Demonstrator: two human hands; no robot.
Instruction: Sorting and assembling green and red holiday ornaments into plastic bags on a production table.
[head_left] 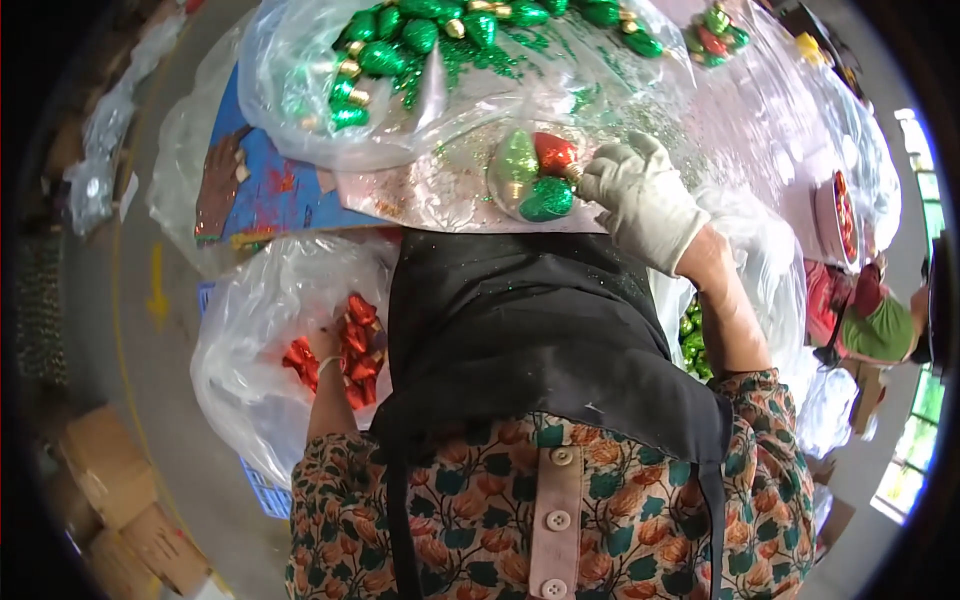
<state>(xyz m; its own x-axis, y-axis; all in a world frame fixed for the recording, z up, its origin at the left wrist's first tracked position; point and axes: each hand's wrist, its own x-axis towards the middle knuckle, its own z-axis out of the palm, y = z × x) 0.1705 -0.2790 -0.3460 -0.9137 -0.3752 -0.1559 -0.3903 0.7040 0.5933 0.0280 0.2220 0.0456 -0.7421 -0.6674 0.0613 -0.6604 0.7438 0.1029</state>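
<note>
On the table in front of me, a clear plastic pack [496, 187] holds three bulb-shaped glitter ornaments: a light green one [519, 160], a red one [553, 152] and a dark green one [547, 200]. My right hand [643, 195], in a white glove, has its fingers closed at the gold cap end of the red one. Low on my left, my bare left hand [324, 344] reaches into a clear plastic bag [240, 340] of shiny red bulb ornaments [358, 345]. Its fingers are hidden among them.
A large clear bag of green glitter bulbs [420, 36] lies across the table's far side, with loose green glitter. Another mixed pack [714, 38] lies at far right. Green ornaments [692, 340] fill a bag by my right forearm. Another person [870, 315] is at right.
</note>
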